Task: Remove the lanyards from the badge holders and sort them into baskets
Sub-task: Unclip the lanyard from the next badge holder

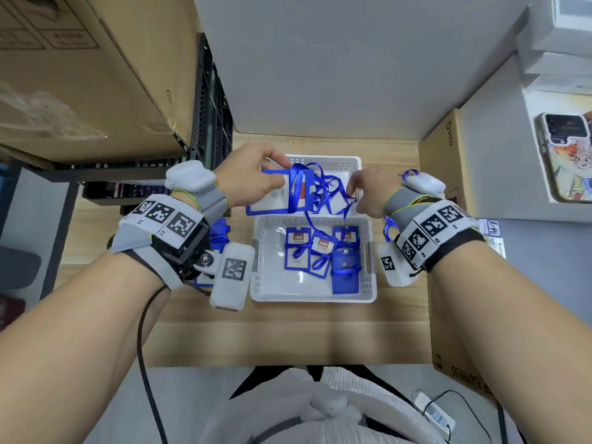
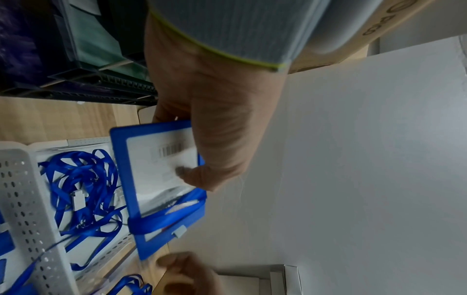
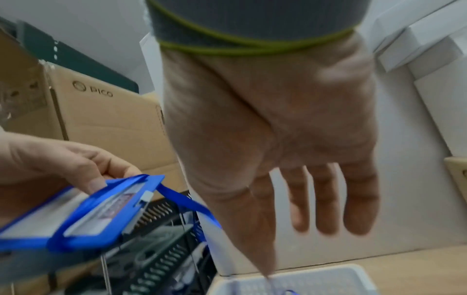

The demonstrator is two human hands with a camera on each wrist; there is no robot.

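Note:
My left hand (image 1: 275,174) grips a blue badge holder (image 1: 269,208) by its edge and holds it above the far white basket (image 1: 356,162). A blue lanyard (image 1: 296,187) is wrapped around the holder's right end. In the left wrist view my thumb presses the badge holder (image 2: 156,179) with the lanyard (image 2: 164,221) looped across its end. My right hand (image 1: 352,194) pinches the lanyard's strap just right of the holder. In the right wrist view the lanyard (image 3: 187,201) runs from the badge holder (image 3: 96,211) behind my right hand (image 3: 267,219), whose other fingers hang straight.
Loose blue lanyards (image 1: 331,195) lie in the far basket. The near basket (image 1: 314,299) holds several badge holders (image 1: 298,251) with lanyards attached. More blue holders (image 1: 220,232) lie left of it. Cardboard boxes (image 1: 96,75) and a black crate (image 1: 211,123) stand left, another box (image 1: 448,155) right.

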